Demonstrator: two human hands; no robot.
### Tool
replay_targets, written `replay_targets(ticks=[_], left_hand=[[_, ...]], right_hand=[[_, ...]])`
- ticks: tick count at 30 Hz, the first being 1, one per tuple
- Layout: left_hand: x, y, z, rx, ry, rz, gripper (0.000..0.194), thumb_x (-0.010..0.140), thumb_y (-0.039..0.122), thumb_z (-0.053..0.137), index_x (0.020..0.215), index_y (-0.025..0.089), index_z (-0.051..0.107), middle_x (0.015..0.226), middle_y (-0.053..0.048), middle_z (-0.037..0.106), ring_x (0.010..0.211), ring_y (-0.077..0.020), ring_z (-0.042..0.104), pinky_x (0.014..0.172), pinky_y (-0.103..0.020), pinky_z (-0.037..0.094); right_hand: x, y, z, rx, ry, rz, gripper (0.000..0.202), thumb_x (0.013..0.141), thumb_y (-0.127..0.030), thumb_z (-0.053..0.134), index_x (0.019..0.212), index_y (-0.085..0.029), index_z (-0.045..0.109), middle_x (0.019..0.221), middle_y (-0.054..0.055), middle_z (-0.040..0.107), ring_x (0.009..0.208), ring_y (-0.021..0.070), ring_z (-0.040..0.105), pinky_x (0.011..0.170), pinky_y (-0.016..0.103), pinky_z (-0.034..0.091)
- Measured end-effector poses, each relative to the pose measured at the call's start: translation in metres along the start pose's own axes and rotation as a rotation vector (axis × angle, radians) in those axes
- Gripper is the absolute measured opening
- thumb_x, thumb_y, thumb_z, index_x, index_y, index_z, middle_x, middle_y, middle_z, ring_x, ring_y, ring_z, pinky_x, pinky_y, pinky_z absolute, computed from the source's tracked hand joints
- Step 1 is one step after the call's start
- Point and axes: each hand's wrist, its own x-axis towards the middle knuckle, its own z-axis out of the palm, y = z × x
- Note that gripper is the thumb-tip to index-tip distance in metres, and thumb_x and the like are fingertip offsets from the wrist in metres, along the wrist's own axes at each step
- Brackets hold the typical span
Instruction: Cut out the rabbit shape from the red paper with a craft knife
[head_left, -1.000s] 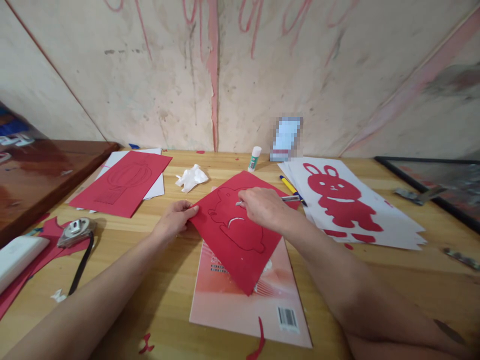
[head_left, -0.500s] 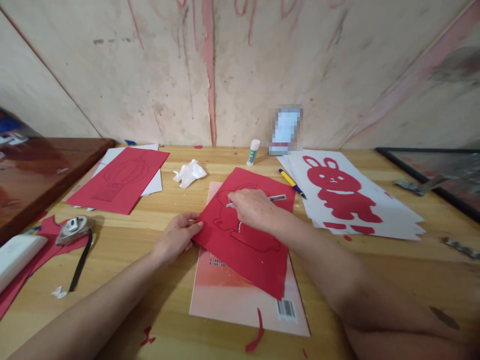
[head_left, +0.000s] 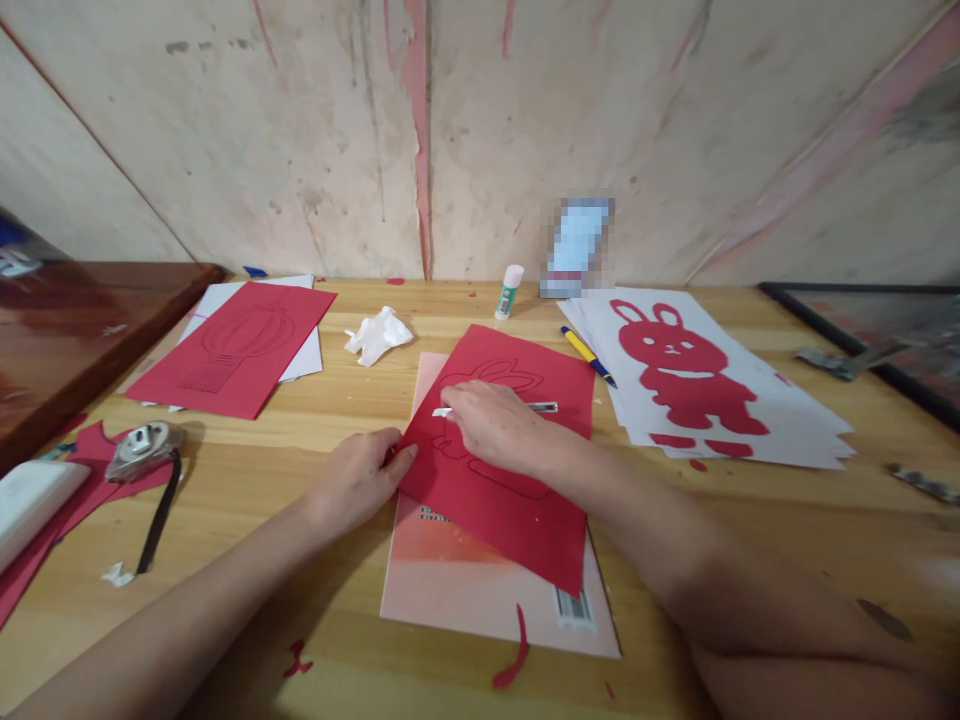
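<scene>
A sheet of red paper (head_left: 551,540) with a rabbit drawn in dark outline lies tilted on a pinkish booklet (head_left: 427,595). My left hand (head_left: 360,478) pinches the sheet's left corner between thumb and fingers. My right hand (head_left: 487,425) is closed around a slim, silvery craft knife (head_left: 546,407) and rests over the drawn rabbit. The knife's back end shows behind the hand, and a pale tip shows at its left. Under my palm, part of the outline is hidden.
Left: red paper with a lantern drawing (head_left: 247,350), a tape measure (head_left: 146,450), a white device (head_left: 34,505). Behind: crumpled tissue (head_left: 379,335), a glue stick (head_left: 509,292), a blurred phone-like screen (head_left: 577,245). Right: a yellow-blue pen (head_left: 587,356), white sheets bearing a red rabbit cutout (head_left: 675,352).
My right hand and the craft knife have shifted slightly left over the drawing. The red sheet has turned a little, its lower corner moving right. My left hand still holds its corner.
</scene>
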Motion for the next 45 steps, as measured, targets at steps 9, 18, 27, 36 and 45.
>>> replay_targets(ticks=[9, 18, 27, 36, 45], left_hand=[[-0.003, 0.005, -0.013, -0.374, -0.088, -0.158, 0.040, 0.082, 0.052, 0.051, 0.060, 0.018, 0.049, 0.047, 0.005, 0.046, 0.044, -0.0083, 0.037, 0.046, -0.021, 0.027], [-0.013, -0.009, -0.008, -0.661, 0.036, -0.354, 0.043, 0.070, 0.057, 0.063, 0.062, 0.018, 0.048, 0.043, 0.005, 0.047, 0.038, -0.0046, 0.033, 0.040, -0.016, 0.020], [-0.006, 0.012, 0.010, -0.338, -0.078, -0.125, 0.034, 0.085, 0.049, 0.043, 0.069, 0.019, 0.047, 0.050, 0.001, 0.052, 0.044, -0.0118, 0.045, 0.046, -0.023, 0.030], [-0.012, -0.005, 0.000, 0.534, 0.258, 0.531, 0.025, 0.095, 0.026, 0.040, 0.092, 0.014, 0.061, 0.088, -0.011, 0.066, 0.084, -0.0226, 0.061, 0.074, -0.036, 0.050], [-0.011, -0.014, 0.019, 0.470, 0.223, 0.904, 0.030, 0.094, 0.016, 0.043, 0.118, 0.006, 0.058, 0.117, -0.018, 0.064, 0.116, -0.0258, 0.057, 0.100, -0.043, 0.049]], right_hand=[[-0.001, -0.001, -0.006, 0.005, 0.024, 0.066, 0.013, 0.090, -0.018, 0.046, 0.089, -0.017, 0.059, 0.084, 0.007, 0.067, 0.074, 0.0165, 0.058, 0.054, 0.029, 0.021], [-0.001, 0.018, -0.014, 0.002, 0.122, 0.144, 0.016, 0.090, -0.019, 0.044, 0.089, -0.018, 0.060, 0.084, 0.007, 0.069, 0.072, 0.0166, 0.057, 0.054, 0.030, 0.021], [-0.005, 0.007, -0.015, 0.020, 0.077, 0.098, 0.016, 0.089, -0.019, 0.046, 0.089, -0.019, 0.062, 0.076, 0.005, 0.067, 0.064, 0.0144, 0.054, 0.053, 0.029, 0.020], [-0.007, -0.006, 0.000, 0.008, -0.038, 0.003, 0.016, 0.087, -0.019, 0.047, 0.090, -0.019, 0.063, 0.075, 0.006, 0.068, 0.063, 0.0163, 0.058, 0.050, 0.029, 0.019], [-0.008, -0.015, 0.005, -0.049, -0.138, 0.041, 0.019, 0.083, -0.014, 0.046, 0.091, -0.018, 0.063, 0.074, 0.008, 0.069, 0.065, 0.0198, 0.063, 0.051, 0.030, 0.021]])
